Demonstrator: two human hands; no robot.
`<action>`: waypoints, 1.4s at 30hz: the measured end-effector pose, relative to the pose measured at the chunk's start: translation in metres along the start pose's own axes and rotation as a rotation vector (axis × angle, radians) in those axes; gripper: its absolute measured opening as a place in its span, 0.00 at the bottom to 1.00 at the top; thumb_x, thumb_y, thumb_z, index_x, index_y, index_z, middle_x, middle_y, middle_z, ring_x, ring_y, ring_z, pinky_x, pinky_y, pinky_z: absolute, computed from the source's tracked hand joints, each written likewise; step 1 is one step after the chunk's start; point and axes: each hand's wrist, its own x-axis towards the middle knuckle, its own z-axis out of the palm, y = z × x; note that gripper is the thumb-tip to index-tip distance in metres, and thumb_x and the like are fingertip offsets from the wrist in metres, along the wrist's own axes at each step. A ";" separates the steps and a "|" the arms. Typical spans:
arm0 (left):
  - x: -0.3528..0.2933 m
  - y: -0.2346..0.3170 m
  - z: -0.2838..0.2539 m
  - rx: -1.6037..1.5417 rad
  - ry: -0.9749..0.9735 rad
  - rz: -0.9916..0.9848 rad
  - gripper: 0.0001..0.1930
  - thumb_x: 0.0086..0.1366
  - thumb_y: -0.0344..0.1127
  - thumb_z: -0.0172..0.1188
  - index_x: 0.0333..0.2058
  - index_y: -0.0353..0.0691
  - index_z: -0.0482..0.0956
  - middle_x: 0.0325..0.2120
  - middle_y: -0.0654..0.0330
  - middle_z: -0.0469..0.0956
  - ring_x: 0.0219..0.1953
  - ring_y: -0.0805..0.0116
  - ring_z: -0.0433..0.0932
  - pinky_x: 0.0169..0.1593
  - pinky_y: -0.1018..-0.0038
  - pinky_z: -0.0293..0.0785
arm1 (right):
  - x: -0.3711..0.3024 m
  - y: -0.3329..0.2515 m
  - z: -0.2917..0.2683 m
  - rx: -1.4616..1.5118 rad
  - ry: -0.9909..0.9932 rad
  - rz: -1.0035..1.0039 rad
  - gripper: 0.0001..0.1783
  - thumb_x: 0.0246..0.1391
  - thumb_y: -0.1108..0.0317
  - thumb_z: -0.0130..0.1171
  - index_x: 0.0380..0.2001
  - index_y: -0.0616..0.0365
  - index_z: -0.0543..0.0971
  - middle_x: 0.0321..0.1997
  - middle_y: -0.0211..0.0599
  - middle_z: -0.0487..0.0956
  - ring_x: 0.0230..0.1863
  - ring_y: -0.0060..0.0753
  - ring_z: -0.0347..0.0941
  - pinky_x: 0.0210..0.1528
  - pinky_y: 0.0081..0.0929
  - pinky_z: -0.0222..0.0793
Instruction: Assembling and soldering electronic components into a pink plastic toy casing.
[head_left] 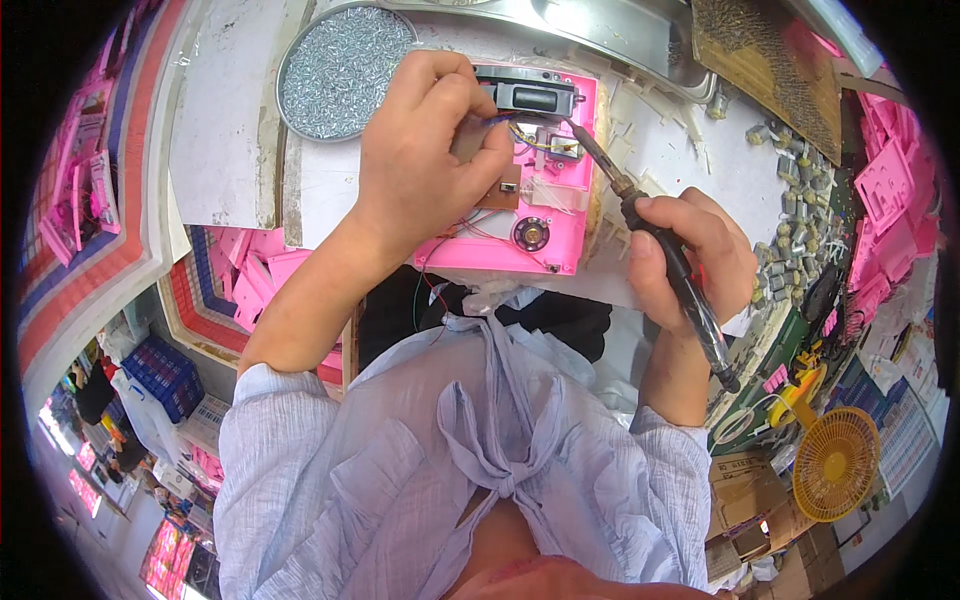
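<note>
A pink plastic casing (pixel 567 225) lies on the white worktop, its inside facing up. At its far end sits a black battery-box-like part (pixel 530 98). My left hand (pixel 425 160) reaches over the casing's left side, fingertips pinched on a thin blue wire. In my right hand (pixel 700 255) is a soldering iron (pixel 672 245), held by its dark handle. Its tip points up-left, close to the black part's lower right edge. Thin coloured wires (pixel 530 138), a brown circuit board (pixel 502 192) and a round speaker-like disc (pixel 531 234) are inside the casing; my left hand hides some of it.
A round pan (pixel 281 92) full of small screws stands at the far left. Behind the casing is a shiny metal tray (pixel 640 35). Several small motors (pixel 790 215) lie to the right, near stacked pink parts (pixel 888 180) and a yellow fan (pixel 836 464).
</note>
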 end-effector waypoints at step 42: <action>-0.004 0.022 -0.006 -0.342 -0.467 -0.119 0.05 0.63 0.25 0.64 0.37 0.32 0.79 0.29 0.57 0.77 0.29 0.64 0.76 0.35 0.72 0.72 | -0.017 -0.001 0.057 0.120 0.053 0.268 0.33 0.53 0.85 0.67 0.63 0.60 0.72 0.46 0.35 0.78 0.43 0.22 0.78 0.44 0.18 0.74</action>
